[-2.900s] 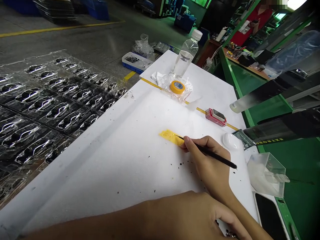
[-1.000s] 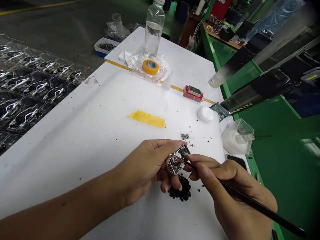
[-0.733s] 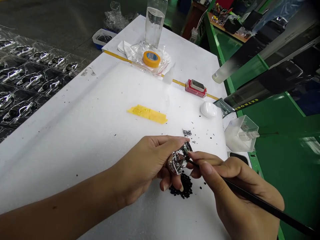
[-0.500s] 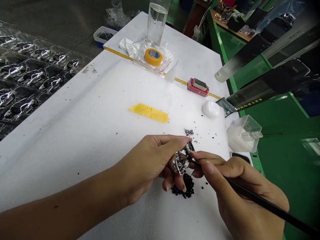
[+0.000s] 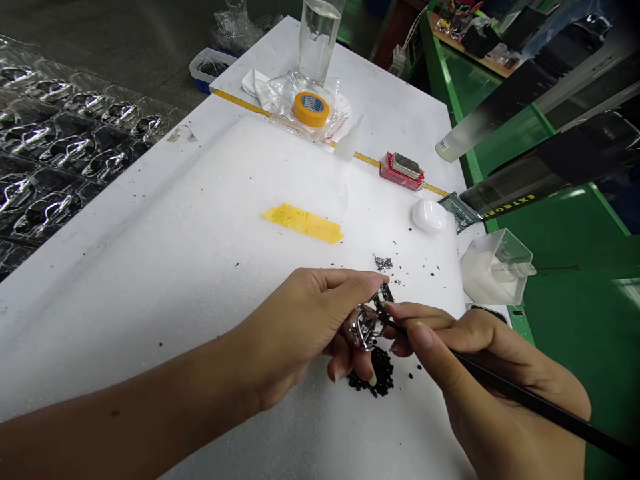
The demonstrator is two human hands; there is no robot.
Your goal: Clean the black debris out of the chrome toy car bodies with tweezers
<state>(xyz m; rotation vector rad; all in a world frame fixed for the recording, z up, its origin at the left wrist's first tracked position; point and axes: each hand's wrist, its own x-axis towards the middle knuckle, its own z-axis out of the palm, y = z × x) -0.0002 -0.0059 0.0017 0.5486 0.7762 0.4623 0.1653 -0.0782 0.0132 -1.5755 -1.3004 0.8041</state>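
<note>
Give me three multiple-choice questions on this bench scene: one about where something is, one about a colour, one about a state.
1. Where is the pile of black granules?
A. In the clear box
B. On the white foam sheet, below the hands
C. On the red box

2. What colour is the strip on the foam?
A. Yellow
B. Blue
C. Green

3. What state is the thin black tool in?
A. Lying on the foam
B. Standing in the clear box
C. Held in the right hand

Answers:
1. B, the granules sit directly on the foam.
2. A, the strip shows yellow.
3. C, the right hand grips it, tip at the chrome part in the left hand.
</note>
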